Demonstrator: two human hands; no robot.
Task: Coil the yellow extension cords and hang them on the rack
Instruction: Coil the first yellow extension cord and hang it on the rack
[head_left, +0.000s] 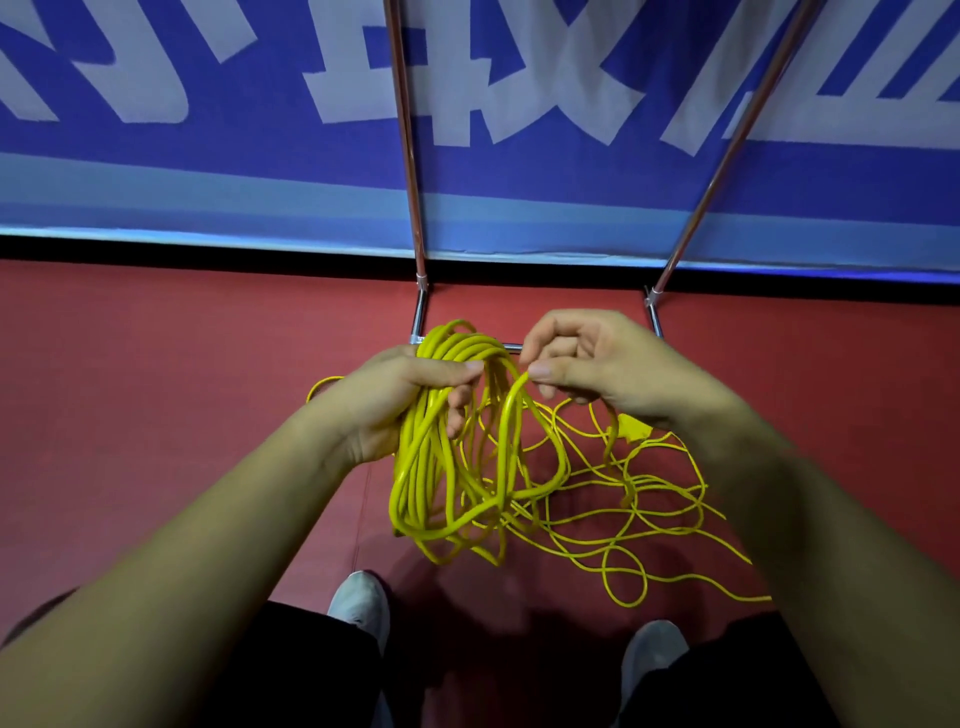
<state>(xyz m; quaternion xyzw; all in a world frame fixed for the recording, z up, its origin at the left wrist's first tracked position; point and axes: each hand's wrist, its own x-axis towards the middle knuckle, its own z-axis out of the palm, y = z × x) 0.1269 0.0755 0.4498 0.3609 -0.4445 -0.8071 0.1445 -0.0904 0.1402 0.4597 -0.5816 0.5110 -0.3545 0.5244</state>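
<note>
My left hand (400, 400) grips the top of a coil of yellow extension cord (431, 478), whose several loops hang down below the fist. My right hand (597, 364) pinches one strand of the same cord between thumb and fingers, just right of the coil. Loose yellow cord (639, 514) lies tangled on the red floor below and to the right, with a yellow plug (636, 427) partly hidden by my right wrist. The metal rack (413, 208) stands just beyond my hands; two of its poles rise past the blue banner.
A red floor (156, 389) spreads all around. A blue banner with white characters (208, 156) lines the wall behind the rack. The rack's second pole (727, 156) leans to the right. My two grey shoes (361, 603) stand below the cord.
</note>
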